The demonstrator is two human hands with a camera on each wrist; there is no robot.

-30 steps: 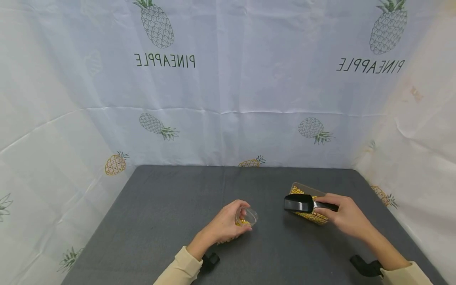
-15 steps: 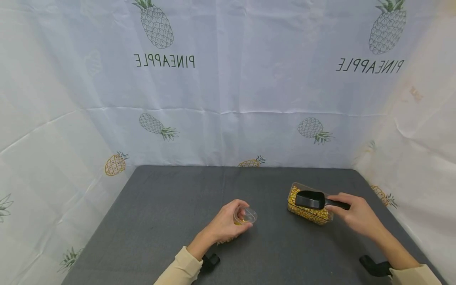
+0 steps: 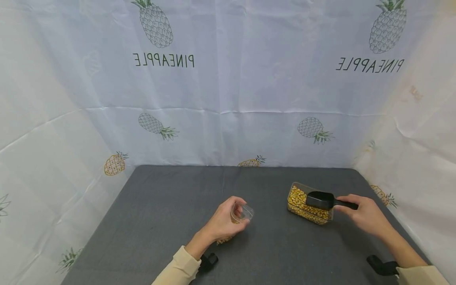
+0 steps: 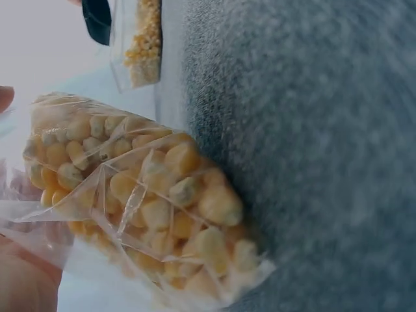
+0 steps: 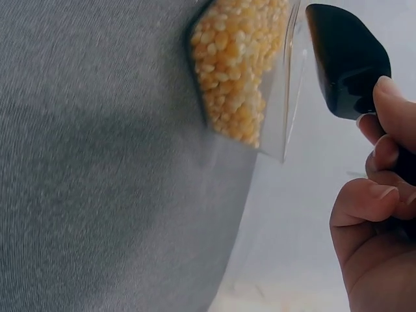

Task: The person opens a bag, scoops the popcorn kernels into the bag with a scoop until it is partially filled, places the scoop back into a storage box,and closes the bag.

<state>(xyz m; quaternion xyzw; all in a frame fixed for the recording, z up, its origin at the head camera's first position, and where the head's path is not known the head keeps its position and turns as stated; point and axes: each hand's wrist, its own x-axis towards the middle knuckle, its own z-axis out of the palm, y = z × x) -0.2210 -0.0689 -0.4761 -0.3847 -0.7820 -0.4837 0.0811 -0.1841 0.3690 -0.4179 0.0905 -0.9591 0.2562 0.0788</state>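
My left hand [image 3: 224, 221] grips a clear plastic bag [image 4: 136, 201] near its open mouth, fingers and thumb curled round it. Corn kernels fill the bag's lower part, which looks close to the table in the left wrist view. To the right, my right hand [image 3: 367, 215] holds a black scoop [image 3: 320, 200] by its handle. The scoop's blade hangs over a clear rectangular container [image 5: 276, 117] of yellow corn kernels [image 3: 297, 196], above the rim in the right wrist view. Whether any kernels lie in the scoop cannot be seen.
A dark grey table [image 3: 178, 198] carries the container and spans the lower view. White curtains [image 3: 228, 79] with pineapple prints hang behind it and along both sides. Black wrist mounts [image 3: 381, 266] sit under the forearms.
My right hand has moved right with the scoop, from the container's left side to its right half, baring more kernels. My left hand and the bag have shifted slightly left.
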